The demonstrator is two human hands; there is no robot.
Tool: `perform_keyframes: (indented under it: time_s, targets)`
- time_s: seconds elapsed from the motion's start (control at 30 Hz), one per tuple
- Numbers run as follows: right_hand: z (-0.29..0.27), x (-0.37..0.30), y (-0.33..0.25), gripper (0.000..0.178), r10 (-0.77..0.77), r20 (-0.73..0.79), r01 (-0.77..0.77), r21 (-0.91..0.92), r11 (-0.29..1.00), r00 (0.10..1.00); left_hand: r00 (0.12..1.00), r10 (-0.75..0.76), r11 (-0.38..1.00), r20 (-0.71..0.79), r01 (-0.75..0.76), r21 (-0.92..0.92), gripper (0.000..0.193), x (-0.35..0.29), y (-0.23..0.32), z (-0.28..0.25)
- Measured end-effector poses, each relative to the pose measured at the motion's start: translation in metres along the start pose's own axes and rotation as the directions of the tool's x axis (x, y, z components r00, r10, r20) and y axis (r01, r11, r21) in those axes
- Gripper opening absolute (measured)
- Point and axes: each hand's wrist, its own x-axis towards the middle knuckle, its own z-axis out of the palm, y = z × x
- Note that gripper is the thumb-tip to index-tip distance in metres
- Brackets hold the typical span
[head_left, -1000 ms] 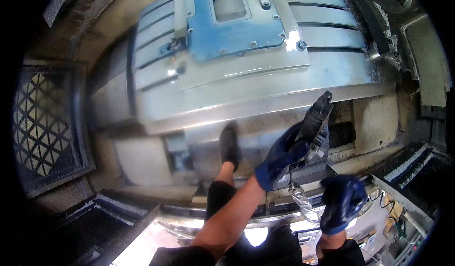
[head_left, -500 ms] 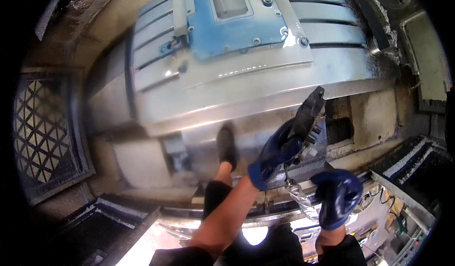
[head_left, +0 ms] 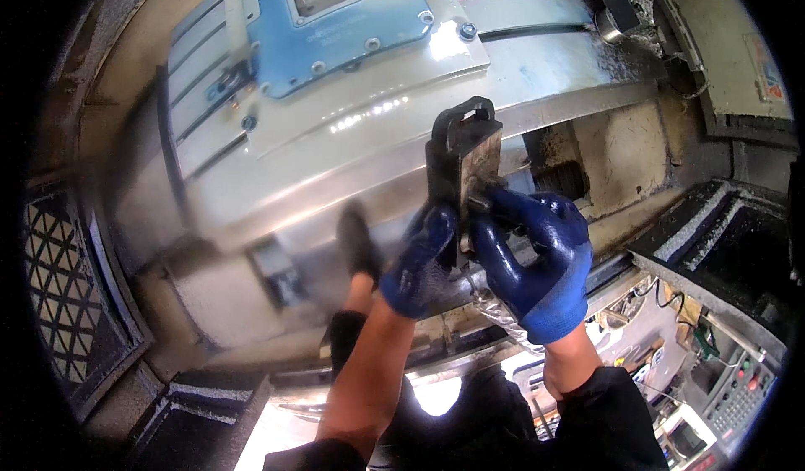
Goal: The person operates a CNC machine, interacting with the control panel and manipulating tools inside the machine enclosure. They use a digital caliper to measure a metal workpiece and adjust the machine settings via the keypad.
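Note:
In front of me, a black box-shaped control handset (head_left: 478, 152) with a looped top stands upright, its brownish face turned to the right. My left hand (head_left: 419, 261), in a dark blue glove, is closed around its lower left side. My right hand (head_left: 541, 257), gloved alike, pinches a small knob on the face between thumb and fingers. The knob is mostly hidden by those fingertips. Below the handset hangs a silver foil-like wrapped cord (head_left: 501, 313), partly behind my right hand.
Ahead lies a wet slotted metal machine table (head_left: 545, 68) carrying a blue-tinted plate (head_left: 356, 31) with a square opening and bolts. My foot (head_left: 358, 236) is left of my hands. Dark chip-dusted trays (head_left: 713, 228) flank me, and a control panel (head_left: 738, 395) shows low on the right.
My right hand has risen from below and taken hold of the handset's knob. The handset has shifted left and turned more upright in my left hand. The view has swung to the right.

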Motion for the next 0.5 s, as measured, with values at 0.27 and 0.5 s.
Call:
perform_keyframes:
  time_s: [0.27,0.5]
  targets:
    - [-0.003,0.013,0.003,0.017,-0.01,0.114,0.01,-0.005,1.0,0.993,0.995,0.015,0.997,-0.101,-0.007,0.077,0.058,0.001,0.002,0.004]
    - [0.003,0.01,0.001,0.017,0.065,0.091,-0.073,0.091,0.993,0.994,0.99,0.074,0.982,-0.122,-0.051,0.183,0.058,-0.003,0.004,0.001]
